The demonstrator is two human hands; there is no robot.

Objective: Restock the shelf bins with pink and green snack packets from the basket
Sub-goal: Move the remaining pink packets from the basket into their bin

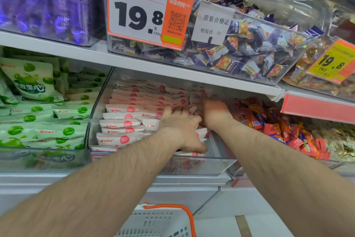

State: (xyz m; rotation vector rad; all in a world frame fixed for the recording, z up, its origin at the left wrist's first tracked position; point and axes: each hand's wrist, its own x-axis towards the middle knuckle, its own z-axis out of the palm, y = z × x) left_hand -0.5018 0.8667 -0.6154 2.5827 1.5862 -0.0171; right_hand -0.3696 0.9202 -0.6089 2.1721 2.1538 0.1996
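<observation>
Both hands are inside the middle clear bin (92, 121) on the lower shelf, the one that holds the pink packets (123, 115). These packets lie flat in rows that step back and up into the bin, with their long axis going left to right, across the direction of the arms. The rows fill the left part of the bin; on the right side, where the hands are, the packets are looser and less ordered.

The left hand (180, 129) is lower and nearer to the front wall. It lies palm down with the fingers spread and quite straight, pressing on the packets at the right end of the rows, and the thumb reaches down toward the front edge. The right hand (215, 114) is deeper and a little higher, close beside the left one. It is blurred, so I cannot tell whether its fingers hold a packet or only push.

The green packets (63, 131) are in the next bin to the left, nearer to the left arm. The basket (169, 221) stands below, between the two forearms; from here I cannot see what it contains.

I judge that the coming move is to push the loose pink packets to the left, into line.
</observation>
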